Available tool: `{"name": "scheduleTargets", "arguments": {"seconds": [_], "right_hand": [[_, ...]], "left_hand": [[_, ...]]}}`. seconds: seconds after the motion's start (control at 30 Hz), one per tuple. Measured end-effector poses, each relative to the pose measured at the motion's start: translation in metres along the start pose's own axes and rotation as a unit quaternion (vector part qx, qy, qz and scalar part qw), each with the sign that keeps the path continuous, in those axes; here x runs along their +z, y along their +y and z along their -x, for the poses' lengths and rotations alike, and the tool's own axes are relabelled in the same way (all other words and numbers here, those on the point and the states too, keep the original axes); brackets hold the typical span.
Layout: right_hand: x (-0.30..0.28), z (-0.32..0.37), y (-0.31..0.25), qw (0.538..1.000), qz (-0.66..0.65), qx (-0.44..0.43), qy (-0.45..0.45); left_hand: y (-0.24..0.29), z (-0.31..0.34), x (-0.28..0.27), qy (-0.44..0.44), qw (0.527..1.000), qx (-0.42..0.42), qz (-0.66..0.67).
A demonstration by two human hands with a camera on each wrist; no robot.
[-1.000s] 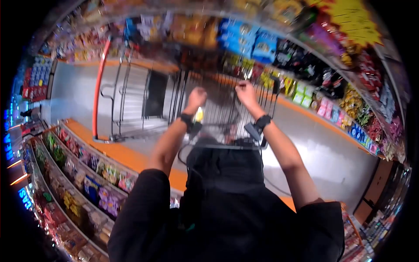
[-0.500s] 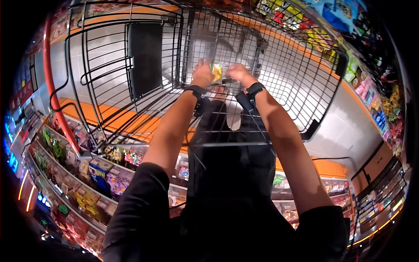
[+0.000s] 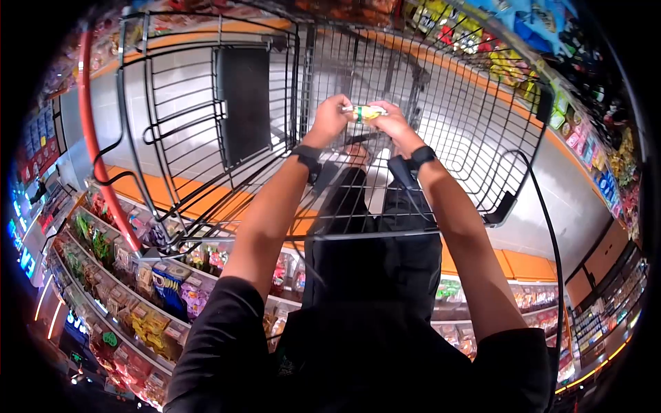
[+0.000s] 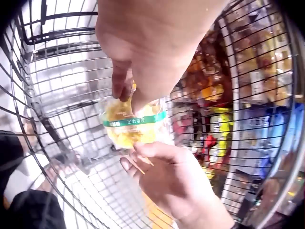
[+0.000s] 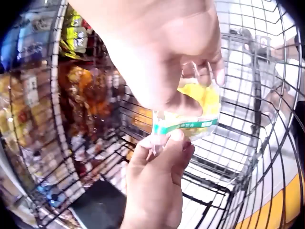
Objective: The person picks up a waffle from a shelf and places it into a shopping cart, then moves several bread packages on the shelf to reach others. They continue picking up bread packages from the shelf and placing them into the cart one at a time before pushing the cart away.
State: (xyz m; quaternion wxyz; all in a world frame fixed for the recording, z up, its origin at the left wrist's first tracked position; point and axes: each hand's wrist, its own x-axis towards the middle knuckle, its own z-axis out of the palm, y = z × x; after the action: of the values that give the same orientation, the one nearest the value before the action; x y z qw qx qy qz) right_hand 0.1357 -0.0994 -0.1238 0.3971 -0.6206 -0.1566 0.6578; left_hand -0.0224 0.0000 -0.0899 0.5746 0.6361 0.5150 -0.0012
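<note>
A clear packet with yellow contents and a green band (image 3: 359, 113) is held between both hands, over the wire shopping cart (image 3: 468, 131). The left hand (image 3: 329, 120) pinches one end of the packet; the right hand (image 3: 397, 126) pinches the other. In the left wrist view the packet (image 4: 138, 121) has the left hand (image 4: 147, 52) above and the right hand (image 4: 178, 183) below, where thin sticks show by the fingers. In the right wrist view the packet (image 5: 190, 121) lies between the right hand (image 5: 162, 52) and the left hand (image 5: 157, 183).
Shelves of packaged goods (image 3: 131, 296) run along the lower left, with more bags (image 3: 585, 155) at the upper right. The cart's red handle (image 3: 93, 131) stands at the left. A dark panel (image 3: 248, 103) sits inside the cart frame. A black cable (image 3: 547, 213) loops at the right.
The view has swung down onto the cart and steadied. Both hands have come together on the packet, and its green band now faces up between them.
</note>
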Motion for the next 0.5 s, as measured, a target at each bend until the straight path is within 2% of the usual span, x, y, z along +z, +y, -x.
{"name": "scheduleTargets", "arguments": {"seconds": [0.03, 0.07, 0.13, 0.2, 0.3, 0.33, 0.4, 0.47, 0.5], "right_hand": [[-0.006, 0.019, -0.039, 1.0, -0.015, 0.006, -0.019], [-0.014, 0.038, -0.073, 0.999, -0.028, 0.011, -0.038], [-0.038, 0.061, -0.105, 0.988, -0.138, -0.001, -0.069], [-0.054, 0.097, -0.149, 0.986, -0.147, -0.076, -0.022], [-0.063, 0.161, -0.213, 0.954, -0.285, -0.091, 0.031], [-0.077, 0.17, -0.211, 0.952, -0.276, -0.135, -0.012], [-0.091, 0.202, -0.232, 0.964, -0.204, -0.167, -0.013], [-0.1, 0.239, -0.263, 0.955, -0.237, -0.179, -0.018], [-0.11, 0.248, -0.272, 0.947, -0.244, -0.207, -0.017]], "left_hand": [[-0.001, -0.002, 0.002, 0.063, 0.99, 0.123, 0.006], [0.028, 0.009, -0.006, 0.086, 0.982, 0.17, 0.001], [0.081, 0.028, -0.021, 0.119, 0.95, 0.288, -0.029], [0.134, 0.05, -0.027, 0.136, 0.933, 0.333, -0.013], [0.214, 0.088, -0.025, 0.164, 0.898, 0.408, -0.025], [0.238, 0.095, -0.021, 0.178, 0.877, 0.444, -0.038], [0.29, 0.12, -0.009, 0.159, 0.891, 0.425, 0.026], [0.315, 0.116, 0.008, 0.097, 0.874, 0.437, 0.188], [0.326, 0.114, 0.011, 0.067, 0.871, 0.444, 0.198]]}}
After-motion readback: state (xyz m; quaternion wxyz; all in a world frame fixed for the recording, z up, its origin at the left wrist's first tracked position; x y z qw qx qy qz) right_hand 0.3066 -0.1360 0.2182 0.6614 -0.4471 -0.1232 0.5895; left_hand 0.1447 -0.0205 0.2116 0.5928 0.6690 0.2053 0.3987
